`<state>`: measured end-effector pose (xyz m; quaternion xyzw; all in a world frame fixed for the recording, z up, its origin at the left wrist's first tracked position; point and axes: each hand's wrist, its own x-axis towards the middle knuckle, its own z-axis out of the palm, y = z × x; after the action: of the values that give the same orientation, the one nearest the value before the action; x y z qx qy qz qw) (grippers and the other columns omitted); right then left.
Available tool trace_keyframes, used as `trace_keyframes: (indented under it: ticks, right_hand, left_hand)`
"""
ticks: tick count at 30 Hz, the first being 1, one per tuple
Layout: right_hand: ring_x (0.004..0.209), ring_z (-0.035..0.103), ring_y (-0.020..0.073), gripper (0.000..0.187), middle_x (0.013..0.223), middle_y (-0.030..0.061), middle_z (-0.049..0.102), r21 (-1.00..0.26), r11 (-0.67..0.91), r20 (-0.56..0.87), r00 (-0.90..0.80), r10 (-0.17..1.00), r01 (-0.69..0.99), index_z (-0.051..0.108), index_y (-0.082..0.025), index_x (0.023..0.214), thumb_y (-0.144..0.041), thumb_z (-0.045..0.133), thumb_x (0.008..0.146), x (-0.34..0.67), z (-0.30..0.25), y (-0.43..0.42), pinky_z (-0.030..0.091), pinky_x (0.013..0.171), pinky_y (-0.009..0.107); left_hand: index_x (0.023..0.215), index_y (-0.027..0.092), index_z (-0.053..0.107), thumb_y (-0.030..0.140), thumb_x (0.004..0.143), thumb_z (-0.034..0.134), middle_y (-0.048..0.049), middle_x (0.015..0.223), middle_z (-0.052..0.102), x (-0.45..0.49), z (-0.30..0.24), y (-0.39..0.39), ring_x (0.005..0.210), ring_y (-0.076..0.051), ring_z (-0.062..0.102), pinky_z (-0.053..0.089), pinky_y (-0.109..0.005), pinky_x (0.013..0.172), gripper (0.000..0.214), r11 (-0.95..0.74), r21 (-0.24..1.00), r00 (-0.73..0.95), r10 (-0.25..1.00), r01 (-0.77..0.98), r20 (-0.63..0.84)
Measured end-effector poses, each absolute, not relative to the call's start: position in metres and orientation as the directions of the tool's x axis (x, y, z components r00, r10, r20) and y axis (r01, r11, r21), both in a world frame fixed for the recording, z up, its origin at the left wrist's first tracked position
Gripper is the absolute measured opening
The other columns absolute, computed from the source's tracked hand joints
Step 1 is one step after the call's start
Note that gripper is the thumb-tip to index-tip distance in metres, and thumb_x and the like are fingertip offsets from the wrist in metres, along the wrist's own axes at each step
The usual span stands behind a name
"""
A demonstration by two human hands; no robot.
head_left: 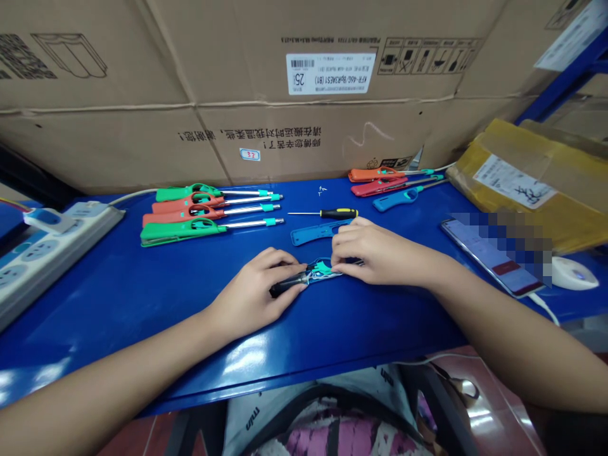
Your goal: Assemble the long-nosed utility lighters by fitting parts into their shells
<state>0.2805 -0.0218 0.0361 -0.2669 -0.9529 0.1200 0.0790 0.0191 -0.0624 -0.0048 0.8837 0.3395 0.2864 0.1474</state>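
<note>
On the blue table, my left hand (256, 288) is closed around the black rear end of an opened long-neck lighter (319, 271), whose wires and turquoise inner parts lie bare. Bent over the lighter's front part, my right hand (368, 253) has its fingers pinched there; the exact piece between the fingertips is hidden. Just behind lies a loose blue shell half (311, 235), partly covered by my right hand. Farther back rests a small screwdriver (338, 214) with a black and yellow handle, its shaft pointing left.
Several green and orange lighters (185, 231) lie in a row at the left. Orange, red and blue lighters (396, 199) lie back right. A power strip (52, 253), a phone (491, 256), a white mouse-like object (574, 273) and a yellow parcel (560, 164) flank the table. Cardboard (237, 76) stands behind.
</note>
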Motion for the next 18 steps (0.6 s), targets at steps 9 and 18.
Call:
trace_keyframes:
  ticks: [9,18]
  right_hand:
    - [0.082,0.053,0.0168,0.018,0.083,0.0029,0.065,-0.188,0.905,0.14,-0.901,0.41,0.383,0.069,-0.015,0.086,-0.02,0.056,0.098,0.275,0.034,-0.025,0.034,0.081,0.031]
    - [0.078,0.046,0.0173,0.025,0.082,0.0032,0.062,0.03,0.963,0.261,-0.932,0.251,0.268,0.063,-0.016,0.079,-0.019,0.05,0.1,0.261,0.025,-0.034,0.032,0.075,0.031]
  left_hand:
    - [0.124,0.017,0.066,0.023,0.089,0.062,-0.0085,0.113,0.069,0.023,0.005,-0.065,0.102,-0.023,0.065,0.053,-0.042,0.095,0.037,-0.614,0.545,0.602,0.765,0.571,0.231]
    - [0.118,0.013,0.069,0.033,0.092,0.06,-0.0077,0.101,0.069,0.027,0.011,-0.066,0.095,-0.021,0.064,0.051,-0.036,0.091,0.034,-0.547,0.615,0.579,0.797,0.568,0.173]
